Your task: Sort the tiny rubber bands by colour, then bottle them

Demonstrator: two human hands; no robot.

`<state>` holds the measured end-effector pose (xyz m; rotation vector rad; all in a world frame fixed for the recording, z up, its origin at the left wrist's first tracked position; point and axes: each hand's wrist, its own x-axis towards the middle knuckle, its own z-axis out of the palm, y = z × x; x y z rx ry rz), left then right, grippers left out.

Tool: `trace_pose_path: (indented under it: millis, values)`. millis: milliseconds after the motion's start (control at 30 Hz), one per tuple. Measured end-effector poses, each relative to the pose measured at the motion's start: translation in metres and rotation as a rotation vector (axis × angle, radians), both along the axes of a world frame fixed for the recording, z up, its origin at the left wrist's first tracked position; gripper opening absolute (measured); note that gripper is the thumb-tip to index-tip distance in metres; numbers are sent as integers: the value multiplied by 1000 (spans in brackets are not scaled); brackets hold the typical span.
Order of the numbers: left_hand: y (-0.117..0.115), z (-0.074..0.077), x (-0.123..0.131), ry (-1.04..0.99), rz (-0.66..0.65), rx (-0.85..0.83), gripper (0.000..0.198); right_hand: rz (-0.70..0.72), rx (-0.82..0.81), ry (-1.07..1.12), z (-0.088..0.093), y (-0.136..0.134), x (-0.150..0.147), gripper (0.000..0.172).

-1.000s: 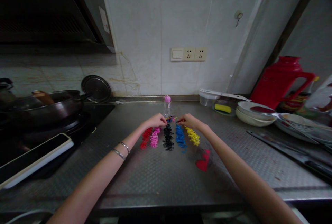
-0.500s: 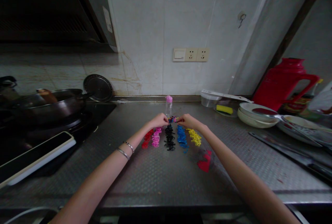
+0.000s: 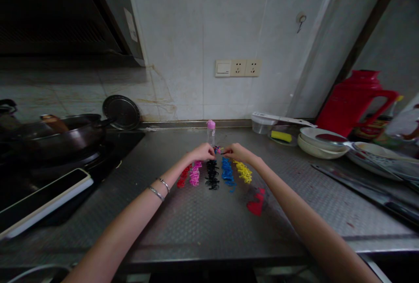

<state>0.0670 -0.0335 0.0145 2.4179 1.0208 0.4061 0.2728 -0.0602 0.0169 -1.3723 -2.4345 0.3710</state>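
My left hand [image 3: 205, 152] is closed in a pinch at the far end of a row of black elastic bands [image 3: 212, 176]; whatever is in its fingertips is hidden. My right hand [image 3: 238, 152], also pinching, has a thin dark band at its fingertips, above the blue bands [image 3: 228, 173]. Between and just behind both hands lies a small mixed-colour heap of bands [image 3: 218, 148]. Red bands [image 3: 183, 177] and pink bands [image 3: 194, 174] form rows on the left. Yellow bands [image 3: 244, 172] lie beneath my right wrist.
A clear bottle with a pink cap [image 3: 211, 125] stands behind the heap. A clear bag with red print [image 3: 257, 202] lies near my right forearm. To the right are a yellow sponge [image 3: 281, 136], bowls [image 3: 322, 147], a knife [image 3: 360, 187] and a red thermos [image 3: 355, 104]; a pan [image 3: 72, 128] sits left.
My left fingertips have shifted slightly right and nearer, over the black row. More of the mixed heap shows between the hands. The whole view has shifted a little.
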Motion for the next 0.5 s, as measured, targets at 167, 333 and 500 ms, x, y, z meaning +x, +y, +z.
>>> trace_pose_path:
  millis: [167,333,500]
  values:
    - [-2,0,4,68,4,-9,18,-19,3,-4,-2,3,1,20]
    - [-1,-3,3,62,-4,11,20,-26,9,-9,0,2,1,20]
    - [-2,0,-1,-47,22,-35,20,-18,6,-3,2,-2,-1,20]
